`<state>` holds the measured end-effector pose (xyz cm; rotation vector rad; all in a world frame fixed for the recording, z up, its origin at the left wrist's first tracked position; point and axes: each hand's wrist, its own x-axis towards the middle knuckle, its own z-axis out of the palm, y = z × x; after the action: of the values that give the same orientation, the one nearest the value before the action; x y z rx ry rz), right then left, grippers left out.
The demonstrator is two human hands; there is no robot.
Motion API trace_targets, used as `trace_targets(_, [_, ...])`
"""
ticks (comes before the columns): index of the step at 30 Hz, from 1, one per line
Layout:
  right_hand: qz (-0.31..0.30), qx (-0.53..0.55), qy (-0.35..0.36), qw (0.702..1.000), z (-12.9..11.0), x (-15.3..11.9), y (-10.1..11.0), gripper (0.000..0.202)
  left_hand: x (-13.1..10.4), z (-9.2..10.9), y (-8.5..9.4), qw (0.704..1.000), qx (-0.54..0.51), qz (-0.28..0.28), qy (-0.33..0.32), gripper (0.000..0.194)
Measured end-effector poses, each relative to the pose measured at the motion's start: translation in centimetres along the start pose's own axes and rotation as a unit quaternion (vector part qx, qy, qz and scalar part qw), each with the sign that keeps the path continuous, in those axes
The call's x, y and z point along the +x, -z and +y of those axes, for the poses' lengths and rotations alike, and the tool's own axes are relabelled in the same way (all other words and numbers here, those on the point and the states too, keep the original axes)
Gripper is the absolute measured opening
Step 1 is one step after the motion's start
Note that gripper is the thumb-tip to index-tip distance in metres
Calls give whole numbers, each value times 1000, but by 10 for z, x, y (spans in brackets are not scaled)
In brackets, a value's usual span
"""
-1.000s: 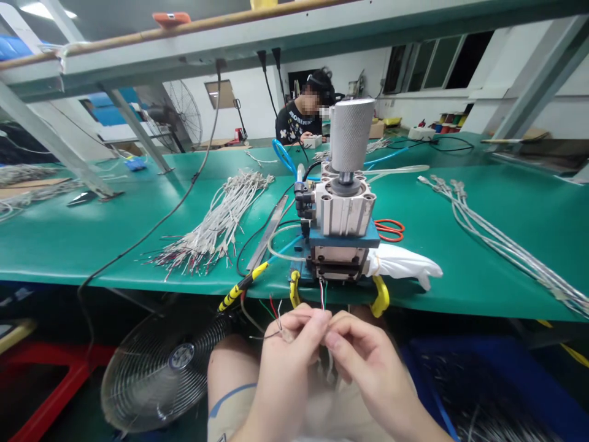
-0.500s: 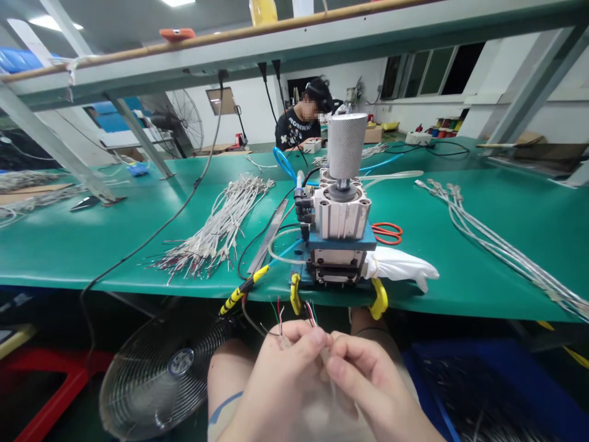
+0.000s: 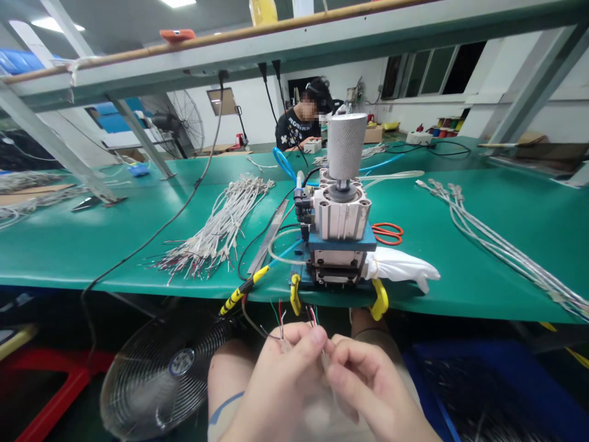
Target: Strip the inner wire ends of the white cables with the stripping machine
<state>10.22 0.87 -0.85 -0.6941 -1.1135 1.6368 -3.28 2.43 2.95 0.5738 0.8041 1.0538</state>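
Note:
Below the bench's front edge, my left hand (image 3: 289, 362) is closed on a cable whose thin coloured wires (image 3: 280, 318) fan out above the fingers in green, red, white and black. A second cluster of wire ends (image 3: 313, 315) rises between my two hands. Beside it, my right hand (image 3: 368, 377) is closed, thumb and forefinger pinched on a pale cable (image 3: 326, 361); much of the cable is hidden by the fingers. Just ahead of both hands stands a pneumatic press (image 3: 343, 212) with a knurled metal cylinder on top, not touched by either hand.
A bundle of grey cables (image 3: 221, 224) lies left of the press on the green bench (image 3: 151, 245). Longer cables (image 3: 501, 245) lie right. Orange-handled scissors (image 3: 387, 232), a steel ruler (image 3: 269, 239), yellow clamps (image 3: 380, 299), a floor fan (image 3: 161, 368) and a blue bin (image 3: 515, 368) surround me. A co-worker (image 3: 304, 116) sits opposite.
My right thumb and fingers have shifted slightly along the pale cable. The wire ends have dipped a little; my left hand stays nearly in place.

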Motion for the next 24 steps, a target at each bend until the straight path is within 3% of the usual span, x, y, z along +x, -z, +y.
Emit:
trace_targets(8, [-11, -25, -25, 999, 0, -4, 1, 45, -3, 8, -7, 1000, -3, 25, -4, 32])
trace_targets(18, [-4, -44, -35, 998, -4, -6, -4, 48, -6, 9, -4, 992, 65, 84, -71, 34])
trace_targets(24, [-19, -85, 0, 996, 14, -8, -6, 45, -18, 16, 3, 986, 88, 90, -110, 32])
